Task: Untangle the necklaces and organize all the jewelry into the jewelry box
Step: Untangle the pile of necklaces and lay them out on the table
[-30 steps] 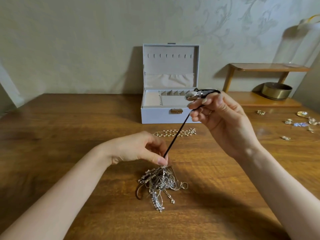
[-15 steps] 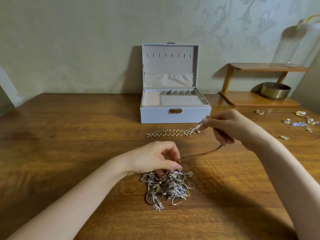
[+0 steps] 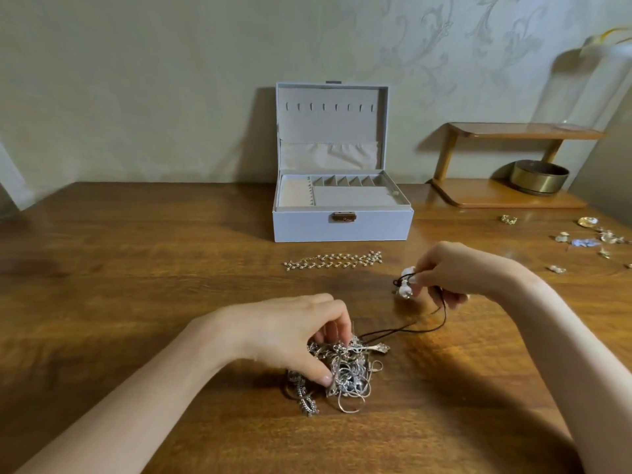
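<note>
Black cord (image 3: 420, 326) leaves the right hand (image 3: 458, 271), whose grip pinches it at a pale pendant (image 3: 407, 283). It runs slack, near and left across the table (image 3: 136, 268), into the silver tangle (image 3: 345, 371). The left hand (image 3: 290, 333) has its grip curled into the tangle's top. A gold necklace (image 3: 333, 261) lies left to right between the tangle and the open jewelry box (image 3: 342, 225), apart from both. Bare wood spreads left and near. A second ago the cord rose taut; now it sags.
</note>
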A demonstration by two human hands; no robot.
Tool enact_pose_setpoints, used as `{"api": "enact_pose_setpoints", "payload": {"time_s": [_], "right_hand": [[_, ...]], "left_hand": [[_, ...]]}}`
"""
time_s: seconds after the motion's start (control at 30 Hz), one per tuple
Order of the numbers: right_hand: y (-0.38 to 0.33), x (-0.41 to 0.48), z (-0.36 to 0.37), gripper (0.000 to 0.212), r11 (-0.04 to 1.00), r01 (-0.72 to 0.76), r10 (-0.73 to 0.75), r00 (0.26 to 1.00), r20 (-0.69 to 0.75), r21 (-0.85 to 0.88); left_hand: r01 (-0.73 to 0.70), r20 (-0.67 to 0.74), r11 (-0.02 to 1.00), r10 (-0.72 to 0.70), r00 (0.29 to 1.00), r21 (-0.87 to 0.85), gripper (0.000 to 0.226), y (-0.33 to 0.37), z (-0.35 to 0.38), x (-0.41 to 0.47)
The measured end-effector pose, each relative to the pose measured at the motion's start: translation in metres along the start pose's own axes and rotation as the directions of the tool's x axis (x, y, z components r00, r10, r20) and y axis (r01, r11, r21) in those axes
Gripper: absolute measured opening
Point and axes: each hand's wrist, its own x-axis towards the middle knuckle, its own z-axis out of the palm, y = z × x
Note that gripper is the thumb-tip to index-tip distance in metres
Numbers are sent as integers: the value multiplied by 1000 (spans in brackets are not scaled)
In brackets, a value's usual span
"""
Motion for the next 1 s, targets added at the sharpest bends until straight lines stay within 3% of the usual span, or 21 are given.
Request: {"api": "enact_pose_setpoints", "payload": {"time_s": [0.13, 0.23, 0.33, 0.4, 0.47, 0.63, 0.87, 1.0], "right_hand": [[3, 3, 3, 13, 981, 33, -49, 996, -79, -192], [-9, -3, 5, 3, 946, 188, -249, 943, -219, -265], [-29, -19, 9, 10, 880, 466, -469, 883, -6, -90], [-39, -26, 20, 16, 839, 541, -522, 830, 199, -55], [-43, -24, 34, 23, 818, 555, -503, 818, 279, -152], [-47, -20, 45, 16, 811, 544, -495, 835, 240, -215], [-37, -21, 26, 12, 856, 516, -505, 846, 170, -25], [-32, -19, 22, 10, 872, 484, -489, 858, 157, 74]], "left_hand": [[-15, 8, 1000, 15, 1000, 9, 30, 1, 0, 2], [-31, 2, 999, 31, 1000, 19, 19, 2, 1, 3], [-40, -28, 999, 40, 999, -3, 18, 1, 1, 5], [-34, -51, 999, 31, 998, -42, 16, -1, -2, 4], [-27, -63, 996, 22, 998, -90, 14, -5, -6, 4], [-44, -39, 978, 36, 999, -206, 19, -14, -13, 1], [-44, 19, 973, 49, 999, -227, 16, -24, -26, -7], [12, 131, 986, 11, 991, -168, 12, -30, -32, -14]]}}
